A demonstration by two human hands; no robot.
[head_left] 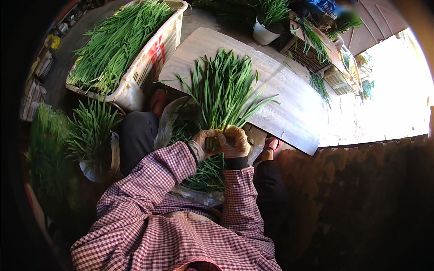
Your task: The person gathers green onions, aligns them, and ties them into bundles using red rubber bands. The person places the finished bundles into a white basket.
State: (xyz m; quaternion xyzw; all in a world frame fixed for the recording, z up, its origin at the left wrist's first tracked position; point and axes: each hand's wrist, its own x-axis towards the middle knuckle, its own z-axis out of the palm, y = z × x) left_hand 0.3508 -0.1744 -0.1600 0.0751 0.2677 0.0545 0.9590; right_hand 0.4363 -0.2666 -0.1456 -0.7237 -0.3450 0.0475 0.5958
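Observation:
A bunch of long green garlic chives [221, 90] fans out over the near edge of a wooden board, its leaves pointing away from me. Thin gloves cover both hands. My left hand [206, 141] is closed around the lower end of the bunch. Beside it, my right hand [237, 142] has its fingers curled in a pinch at a narrow yellow tie [223, 128] on the stems. The two hands touch, and they hide most of the stem ends and the tie's ends. Loose chives [205, 174] lie below my wrists on clear plastic sheeting [167, 122], between my legs.
A light plastic crate [151, 58] heaped with chives stands at the far left. White buckets of chives stand by my left knee [97, 169] and behind the board [266, 31]. The tilted board [289, 108] reaches to the right, near a dark wall [361, 194].

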